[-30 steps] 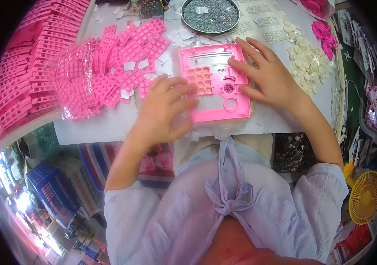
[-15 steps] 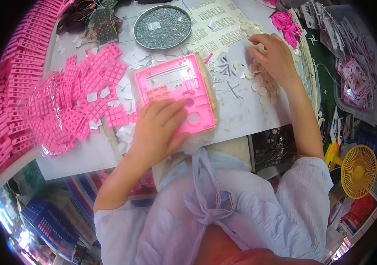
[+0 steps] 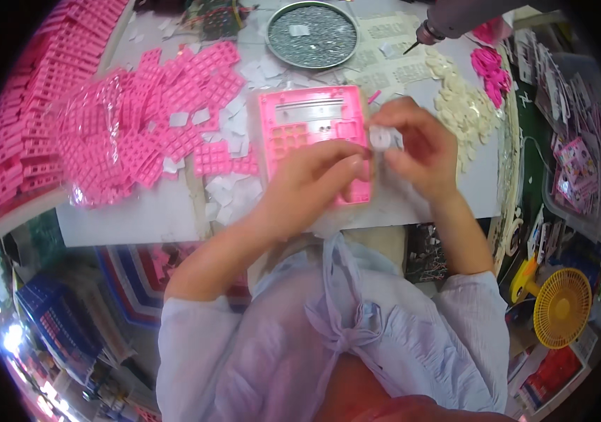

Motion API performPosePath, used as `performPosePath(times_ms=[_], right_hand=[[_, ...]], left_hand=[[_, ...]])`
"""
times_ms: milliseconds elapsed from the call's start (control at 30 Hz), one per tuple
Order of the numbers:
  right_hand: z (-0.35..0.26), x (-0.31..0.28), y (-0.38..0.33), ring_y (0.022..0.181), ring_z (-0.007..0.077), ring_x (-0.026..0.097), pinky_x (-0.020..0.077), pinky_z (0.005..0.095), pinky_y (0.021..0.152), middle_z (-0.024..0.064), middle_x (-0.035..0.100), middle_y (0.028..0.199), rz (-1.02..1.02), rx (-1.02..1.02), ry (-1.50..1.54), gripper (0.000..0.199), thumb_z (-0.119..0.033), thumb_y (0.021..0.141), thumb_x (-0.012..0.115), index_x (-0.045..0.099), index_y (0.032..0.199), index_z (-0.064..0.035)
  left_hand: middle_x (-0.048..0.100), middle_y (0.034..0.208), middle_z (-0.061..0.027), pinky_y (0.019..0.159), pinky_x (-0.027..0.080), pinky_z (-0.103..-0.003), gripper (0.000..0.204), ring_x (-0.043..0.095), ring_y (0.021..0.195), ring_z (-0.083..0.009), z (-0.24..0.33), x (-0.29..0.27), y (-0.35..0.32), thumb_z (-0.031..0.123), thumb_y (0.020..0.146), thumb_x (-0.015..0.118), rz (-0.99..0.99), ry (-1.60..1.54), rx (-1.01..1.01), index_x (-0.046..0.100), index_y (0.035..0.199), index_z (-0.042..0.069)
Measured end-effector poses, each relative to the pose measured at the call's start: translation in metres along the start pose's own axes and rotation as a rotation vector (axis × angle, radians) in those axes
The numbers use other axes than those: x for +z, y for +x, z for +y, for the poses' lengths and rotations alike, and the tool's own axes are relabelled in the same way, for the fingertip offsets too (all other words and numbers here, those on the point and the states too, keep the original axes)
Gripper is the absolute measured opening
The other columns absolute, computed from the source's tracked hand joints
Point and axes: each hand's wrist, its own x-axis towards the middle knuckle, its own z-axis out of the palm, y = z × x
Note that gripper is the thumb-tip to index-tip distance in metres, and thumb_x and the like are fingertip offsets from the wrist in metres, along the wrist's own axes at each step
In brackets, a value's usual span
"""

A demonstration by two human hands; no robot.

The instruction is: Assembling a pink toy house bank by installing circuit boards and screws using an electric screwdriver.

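Observation:
A pink plastic calculator-like housing (image 3: 346, 98) lies on a padded block on the table, with a slot at its far end and a grid of square openings. Over its right near part my left hand (image 3: 307, 183) is curled, thumb and forefinger close together; what they hold, if anything, is hidden. My right hand (image 3: 427, 151), just right of the housing, pinches a small white round part (image 3: 382, 138). Off-white round pieces (image 3: 465, 105) lie heaped beyond the right hand. A round tin of small screws (image 3: 312, 35) stands past the housing.
Pink key grids (image 3: 205, 77) lie piled at the left, some in a clear bag. White paper squares (image 3: 233, 193) are scattered beside the housing. A power screwdriver (image 3: 448, 21) hangs at the far right. Pink housings (image 3: 40, 91) are stacked far left; a yellow fan (image 3: 562, 308) stands lower right.
My right hand has come from the heap of round pieces to the housing's right edge, bringing a white round part. My left hand has shifted right and curled. The view has moved too.

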Motion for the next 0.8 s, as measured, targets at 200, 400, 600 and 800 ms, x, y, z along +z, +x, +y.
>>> performPosePath(times_ms=[200, 400, 600, 800], right_hand=[[-0.014, 0.017, -0.008, 0.095, 0.0242, 0.063, 0.0506, 0.0356, 0.086, 0.0087, 0.071, 0.102, -0.071, -0.117, -0.294, 0.034, 0.0, 0.072, 0.079, 0.07, 0.105, -0.0024], [-0.036, 0.022, -0.004, 0.081, 0.0244, 0.063, 0.0526, 0.0354, 0.07, 0.0063, 0.069, 0.083, -0.221, -0.092, -0.756, 0.018, -0.005, 0.074, 0.079, 0.071, 0.091, -0.0054], [-0.014, 0.024, 0.005, 0.098, 0.0306, 0.06, 0.0527, 0.0396, 0.081, 0.0082, 0.068, 0.1, -0.219, -0.097, -0.991, 0.013, -0.007, 0.075, 0.076, 0.069, 0.086, -0.0053], [0.0, 0.041, 0.009, 0.113, 0.0372, 0.052, 0.0504, 0.0435, 0.092, 0.0104, 0.063, 0.116, -0.251, -0.125, -1.074, 0.014, -0.006, 0.074, 0.075, 0.068, 0.086, -0.0035]], left_hand=[[0.061, 0.075, 0.0029, 0.056, 0.04, -0.019, 0.015, 0.052, 0.062, -0.0016, 0.0, 0.003, -0.003, 0.016, 0.1, 0.064, 0.036, -0.111, 0.014, 0.065, 0.098, 0.001], [0.065, 0.089, -0.0051, 0.068, 0.048, -0.029, 0.017, 0.062, 0.079, -0.0139, -0.002, -0.008, -0.018, 0.015, 0.092, 0.072, 0.111, 0.634, 0.274, 0.064, 0.101, 0.003], [0.063, 0.12, -0.0071, 0.108, 0.035, -0.052, 0.031, 0.054, 0.123, -0.0283, -0.025, -0.03, -0.016, 0.02, 0.081, 0.074, 0.168, 1.335, 0.583, 0.066, 0.108, 0.01], [0.063, 0.121, -0.0037, 0.113, 0.03, -0.053, 0.03, 0.053, 0.125, -0.0262, -0.029, -0.031, -0.016, 0.022, 0.081, 0.074, 0.177, 1.316, 0.573, 0.066, 0.108, 0.011]])
